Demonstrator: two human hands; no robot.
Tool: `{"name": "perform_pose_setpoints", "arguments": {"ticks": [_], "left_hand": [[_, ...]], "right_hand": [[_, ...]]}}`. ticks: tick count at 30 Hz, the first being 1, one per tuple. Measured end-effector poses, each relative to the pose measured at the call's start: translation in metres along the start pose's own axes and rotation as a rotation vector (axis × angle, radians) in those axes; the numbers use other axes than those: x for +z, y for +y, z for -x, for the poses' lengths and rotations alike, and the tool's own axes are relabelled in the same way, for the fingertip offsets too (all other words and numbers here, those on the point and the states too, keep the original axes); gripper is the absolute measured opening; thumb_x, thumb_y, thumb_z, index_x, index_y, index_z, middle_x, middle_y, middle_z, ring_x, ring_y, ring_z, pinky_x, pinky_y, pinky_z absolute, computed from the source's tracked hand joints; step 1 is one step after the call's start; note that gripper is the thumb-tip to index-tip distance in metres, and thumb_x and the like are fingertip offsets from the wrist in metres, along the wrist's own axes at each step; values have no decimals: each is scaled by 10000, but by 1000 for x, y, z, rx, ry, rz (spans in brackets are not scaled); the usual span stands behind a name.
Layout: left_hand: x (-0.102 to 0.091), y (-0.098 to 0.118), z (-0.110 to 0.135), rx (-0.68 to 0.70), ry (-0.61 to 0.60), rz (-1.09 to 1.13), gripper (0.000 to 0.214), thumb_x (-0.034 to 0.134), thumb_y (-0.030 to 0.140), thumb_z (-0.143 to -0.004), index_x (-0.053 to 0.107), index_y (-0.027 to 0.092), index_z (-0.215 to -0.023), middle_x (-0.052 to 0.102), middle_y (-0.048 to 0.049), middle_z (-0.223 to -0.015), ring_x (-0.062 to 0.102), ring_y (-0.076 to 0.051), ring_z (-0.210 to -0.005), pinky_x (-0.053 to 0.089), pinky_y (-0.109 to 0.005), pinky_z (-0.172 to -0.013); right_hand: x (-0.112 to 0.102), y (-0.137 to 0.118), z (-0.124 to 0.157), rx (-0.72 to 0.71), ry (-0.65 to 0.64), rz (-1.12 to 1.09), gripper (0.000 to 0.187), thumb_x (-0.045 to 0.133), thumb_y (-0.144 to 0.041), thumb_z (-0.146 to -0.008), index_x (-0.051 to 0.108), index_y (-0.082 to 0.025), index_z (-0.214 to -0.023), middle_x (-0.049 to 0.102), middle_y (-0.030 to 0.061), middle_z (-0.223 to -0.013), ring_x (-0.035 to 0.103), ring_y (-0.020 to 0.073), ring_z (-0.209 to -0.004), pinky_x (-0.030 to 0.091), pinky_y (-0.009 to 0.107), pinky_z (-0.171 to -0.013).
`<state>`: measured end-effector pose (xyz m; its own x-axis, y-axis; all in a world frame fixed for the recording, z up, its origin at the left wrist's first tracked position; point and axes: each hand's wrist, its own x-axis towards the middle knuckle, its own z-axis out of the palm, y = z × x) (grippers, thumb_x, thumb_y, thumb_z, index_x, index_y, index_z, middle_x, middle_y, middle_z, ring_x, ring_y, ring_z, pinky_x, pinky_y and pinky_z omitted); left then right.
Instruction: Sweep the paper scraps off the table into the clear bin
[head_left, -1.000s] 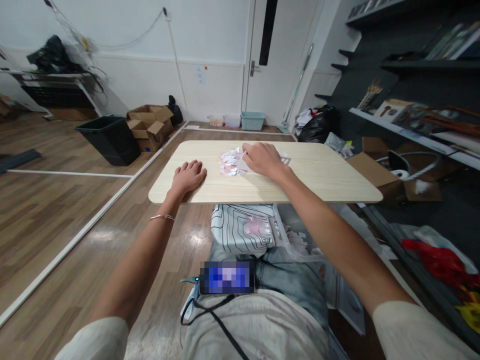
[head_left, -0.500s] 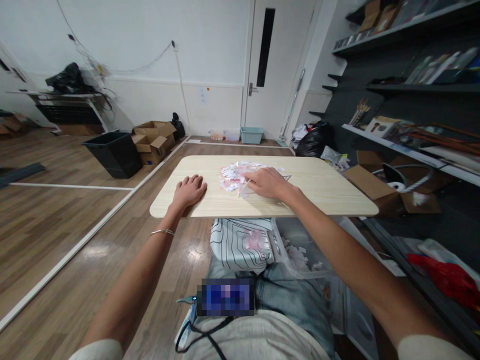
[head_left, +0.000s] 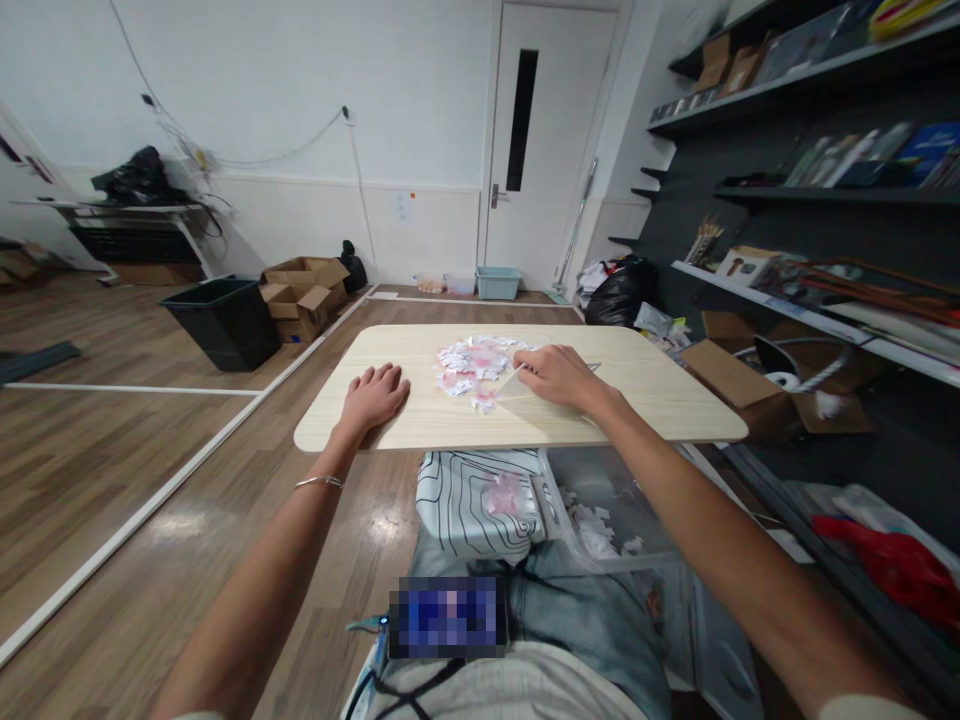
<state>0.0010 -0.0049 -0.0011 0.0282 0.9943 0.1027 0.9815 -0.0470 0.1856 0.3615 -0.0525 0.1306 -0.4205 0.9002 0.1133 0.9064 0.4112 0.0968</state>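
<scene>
White walls (head_left: pixel 300 70), wood floor (head_left: pixel 112 470), dark shelves (head_left: pixel 810 190)

A light wooden table (head_left: pixel 645 400) is seen from above. The left hand (head_left: pixel 373 396) is laid flat on it, palm down, apart from a pile of pink-and-white paper pieces (head_left: pixel 474 362). The right hand (head_left: pixel 561 376) is closed on a thin white strip (head_left: pixel 511 379) just beside the pile. A black bin (head_left: pixel 222 320) and cardboard boxes (head_left: pixel 304 291) are seen on the floor behind.

On table (head_left: pixel 660 400): paper pieces (head_left: pixel 472 362), mid-far.
Left of pieces: my left hand (head_left: pixel 373 396).
Right: my right hand (head_left: pixel 562 375).
</scene>
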Motion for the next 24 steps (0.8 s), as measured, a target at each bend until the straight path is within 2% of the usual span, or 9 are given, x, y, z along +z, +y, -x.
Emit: {"name": "perform_pose_setpoints", "arguments": {"ticks": [5,10,19,24], "left_hand": [[1,-1,0,6,2,8,679,335,510,-1243,650,284,-1801,544,-117,-1992,500,-409,-1814,413,-619,-1462],[2,-1,0,-6,6,4,690,316,523,-1247,637,290,-1812,527,-114,-2004,481,-401,-1832,397,-613,-1474],[0,-1,-1,5,-6,13,687,309,533,-1237,654,299,-1783,518,-112,-2009,479,-392,-1828,406,-622,-1467],[0,1,0,1,-5,8,695,309,524,-1238,651,278,-1790,529,-126,-2001,488,-401,-1823,407,-622,-1465]], "right_hand": [[0,4,3,50,-21,51,435,503,-255,-1197,896,-197,-1376,935,186,-1275,824,329,-1149,357,383,-840],[2,2,1,-10,-58,70,420,525,-246,-1187,889,-197,-1390,937,182,-1260,824,329,-1127,337,389,-824],[-4,7,10,-71,-103,98,386,519,-244,-1191,891,-211,-1288,936,159,-1209,805,309,-1063,309,391,-809],[-6,7,6,-21,-86,117,409,515,-233,-1195,884,-198,-1368,934,185,-1246,813,327,-1103,317,395,-807]]}}
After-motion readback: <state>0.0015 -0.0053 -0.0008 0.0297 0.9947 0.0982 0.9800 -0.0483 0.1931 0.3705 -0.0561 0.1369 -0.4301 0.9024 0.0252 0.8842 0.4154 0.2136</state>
